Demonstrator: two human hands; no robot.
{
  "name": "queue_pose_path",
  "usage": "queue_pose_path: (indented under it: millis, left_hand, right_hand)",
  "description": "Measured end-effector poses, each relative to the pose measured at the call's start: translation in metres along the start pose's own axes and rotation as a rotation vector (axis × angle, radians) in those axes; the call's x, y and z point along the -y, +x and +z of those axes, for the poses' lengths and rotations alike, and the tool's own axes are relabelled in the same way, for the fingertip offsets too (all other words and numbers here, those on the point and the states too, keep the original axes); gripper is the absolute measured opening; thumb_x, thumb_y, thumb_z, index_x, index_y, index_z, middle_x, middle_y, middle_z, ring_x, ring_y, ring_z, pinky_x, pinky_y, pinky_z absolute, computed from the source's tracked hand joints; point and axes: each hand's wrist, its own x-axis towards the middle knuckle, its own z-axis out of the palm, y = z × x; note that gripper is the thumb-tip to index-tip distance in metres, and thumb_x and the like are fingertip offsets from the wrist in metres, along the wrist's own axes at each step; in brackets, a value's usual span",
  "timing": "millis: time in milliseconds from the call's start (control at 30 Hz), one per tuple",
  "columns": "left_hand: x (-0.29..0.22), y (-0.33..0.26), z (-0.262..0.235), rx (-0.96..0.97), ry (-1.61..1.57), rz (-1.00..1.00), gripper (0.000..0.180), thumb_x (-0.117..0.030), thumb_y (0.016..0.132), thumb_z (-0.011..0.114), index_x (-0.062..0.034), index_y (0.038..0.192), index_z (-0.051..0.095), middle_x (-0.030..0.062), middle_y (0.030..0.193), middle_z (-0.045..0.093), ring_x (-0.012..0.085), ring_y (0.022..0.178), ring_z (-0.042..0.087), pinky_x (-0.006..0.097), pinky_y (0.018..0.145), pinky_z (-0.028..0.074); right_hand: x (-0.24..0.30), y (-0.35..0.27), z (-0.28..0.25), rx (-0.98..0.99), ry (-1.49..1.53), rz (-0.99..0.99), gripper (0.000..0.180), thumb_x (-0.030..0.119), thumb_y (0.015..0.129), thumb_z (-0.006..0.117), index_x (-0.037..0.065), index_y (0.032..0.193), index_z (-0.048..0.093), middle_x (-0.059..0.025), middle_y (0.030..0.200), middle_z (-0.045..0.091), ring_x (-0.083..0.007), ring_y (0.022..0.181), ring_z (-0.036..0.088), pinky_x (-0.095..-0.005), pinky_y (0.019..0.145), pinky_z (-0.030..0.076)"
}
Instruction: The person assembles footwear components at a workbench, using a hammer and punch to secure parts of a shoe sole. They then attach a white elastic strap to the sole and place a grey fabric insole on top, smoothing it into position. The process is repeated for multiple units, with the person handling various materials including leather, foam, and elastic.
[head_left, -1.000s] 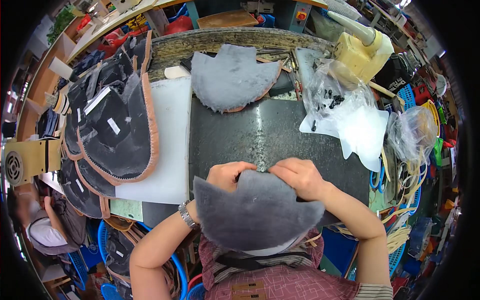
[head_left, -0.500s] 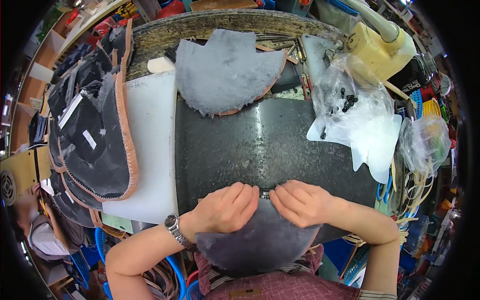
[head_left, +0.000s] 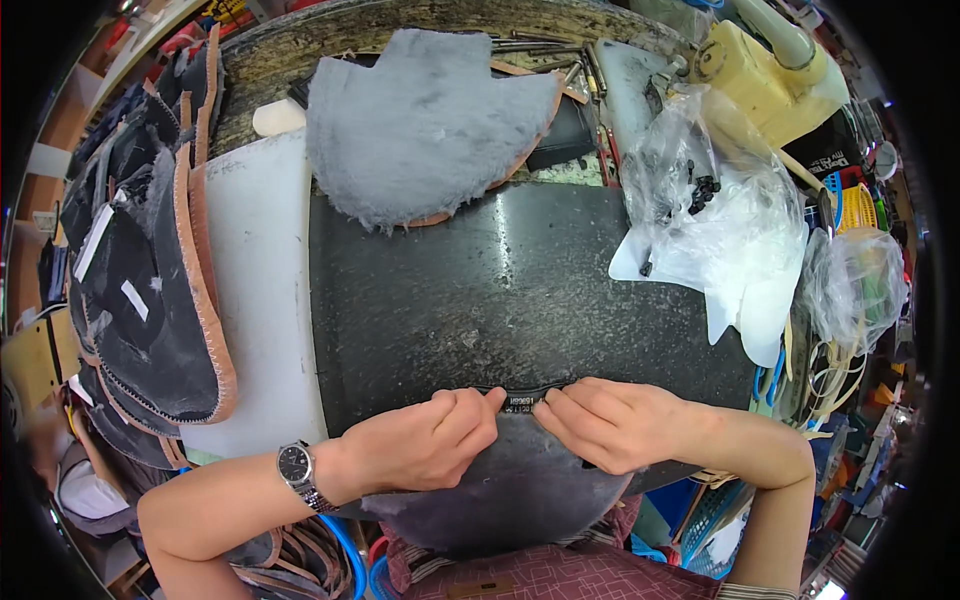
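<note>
A dark grey fleecy piece [head_left: 510,505] hangs over the near edge of the black work mat, close to my body. Along its upper edge runs a black strip [head_left: 523,402] with pale print on it. My left hand [head_left: 435,440] pinches this edge on the left, its fingers curled. On the other side my right hand [head_left: 612,425] grips the same edge, thumb and fingers closed. A short stretch of the strip shows between them. What lies under the fingers is hidden.
Another grey fleecy piece [head_left: 425,130] lies at the mat's far side. Dark pieces with tan stitched edging [head_left: 160,290] are piled left, beside a white board [head_left: 262,270]. Clear plastic bags [head_left: 745,215] and a yellowish block-shaped thing [head_left: 760,80] stand right. Metal tools [head_left: 540,45] lie behind.
My hands have moved slightly apart, the left one shifting leftward, and more of the printed black strip shows between them. Both keep hold of the piece. The whole view has shifted a little.
</note>
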Motion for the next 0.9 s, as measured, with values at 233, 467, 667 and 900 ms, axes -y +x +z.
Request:
queue_pose_path:
  millis: [233,467,667,900]
  left_hand:
    - [0.008,-0.002,0.003,-0.028,-0.199,0.097,0.035,-0.013,0.079,0.054,0.0026,0.109,0.061,0.0079,0.099,0.056,0.0185,0.089,0.054,0.026,0.075,0.046]
    - [0.022,-0.004,-0.009,0.055,-0.538,0.009,0.036,-0.011,0.075,0.053,-0.0009,0.109,0.059,0.0109,0.117,0.057,0.0223,0.103,0.056,0.03,0.09,0.047]
    - [0.027,0.022,-0.032,0.289,-0.743,-0.093,0.04,-0.012,0.07,0.064,0.0023,0.106,0.056,0.0107,0.105,0.056,0.0244,0.095,0.056,0.032,0.083,0.049]
    - [-0.027,0.022,-0.029,0.179,-0.468,-0.289,0.044,-0.026,0.071,0.068,0.0074,0.098,0.058,0.0114,0.099,0.051,0.023,0.092,0.049,0.033,0.083,0.044]
  right_hand:
    - [0.011,-0.022,-0.01,0.151,0.132,0.184,0.055,0.033,0.073,0.063,0.002,0.118,0.056,-0.012,0.124,0.054,-0.0225,0.105,0.053,-0.0382,0.091,0.04]
    - [0.013,-0.027,-0.025,0.207,0.369,0.465,0.071,0.042,0.07,0.067,0.004,0.126,0.048,-0.0138,0.133,0.046,-0.0245,0.123,0.042,-0.0484,0.101,0.028]
    - [0.094,-0.064,-0.039,-0.148,-0.088,0.147,0.041,0.035,0.079,0.059,0.041,0.119,0.052,-0.0079,0.123,0.053,-0.0147,0.059,0.045,-0.0278,0.057,0.037]
    - [0.138,-0.056,-0.028,-0.148,0.451,0.515,0.045,-0.001,0.067,0.059,0.014,0.109,0.064,-0.014,0.126,0.052,-0.0275,0.079,0.059,-0.0378,0.073,0.048]
